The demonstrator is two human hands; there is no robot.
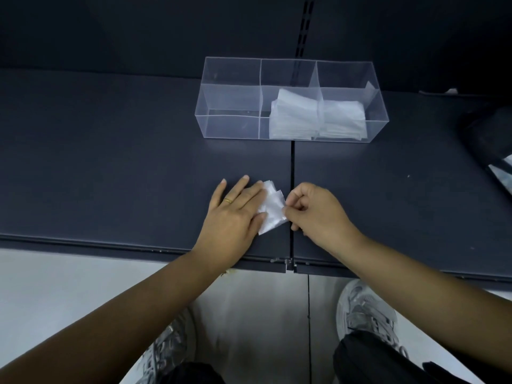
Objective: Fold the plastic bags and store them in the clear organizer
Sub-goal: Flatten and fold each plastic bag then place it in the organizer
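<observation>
A small, partly folded white plastic bag (273, 207) lies on the dark shelf near its front edge. My left hand (235, 214) presses flat on the bag's left side, fingers straight, a gold ring on one finger. My right hand (315, 209) pinches the bag's right edge between thumb and curled fingers. Farther back stands the clear organizer (230, 106) with three compartments across. Folded bags (315, 117) fill its middle and right compartments; the left compartment holds nothing.
The dark shelf (110, 162) has a seam running front to back just right of the bag. A dark object with something shiny (490, 145) lies at the right edge. Below the shelf's front edge are the floor and my grey shoes (365, 309).
</observation>
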